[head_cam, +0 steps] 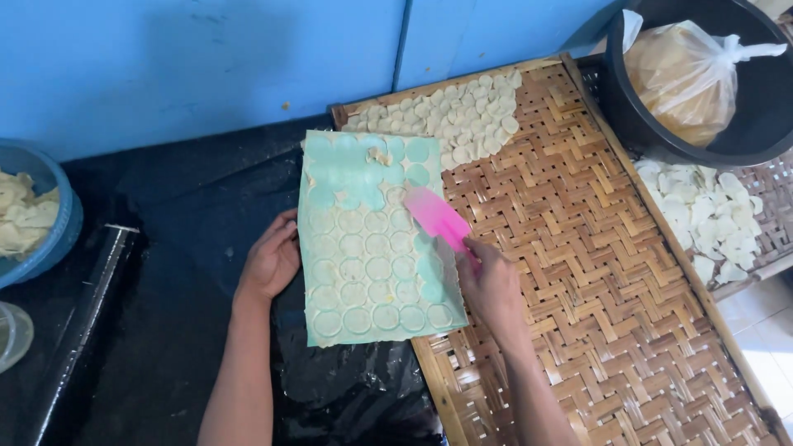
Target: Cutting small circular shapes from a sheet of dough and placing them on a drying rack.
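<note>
Left hand (271, 263) flat on edge of green mould sheet (372, 248), pinning it steady; right hand (493, 285) gripping pink scraper (438, 218), blade angled onto dough discs (363, 268), woven tray (595, 272) alongside.

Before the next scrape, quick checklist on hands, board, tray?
1. Left hand steadies the green board at its left edge: ok.
2. Right hand has a closed grip on the pink scraper: ok.
3. Scraper blade lies on the board near its right side: ok.
4. Pale discs left on the board, top rows mostly cleared: ok.
5. Bare space on the woven tray below the discs already laid: ok.
6. Whether the board's right edge rests firmly on the tray: cannot tell.
</note>
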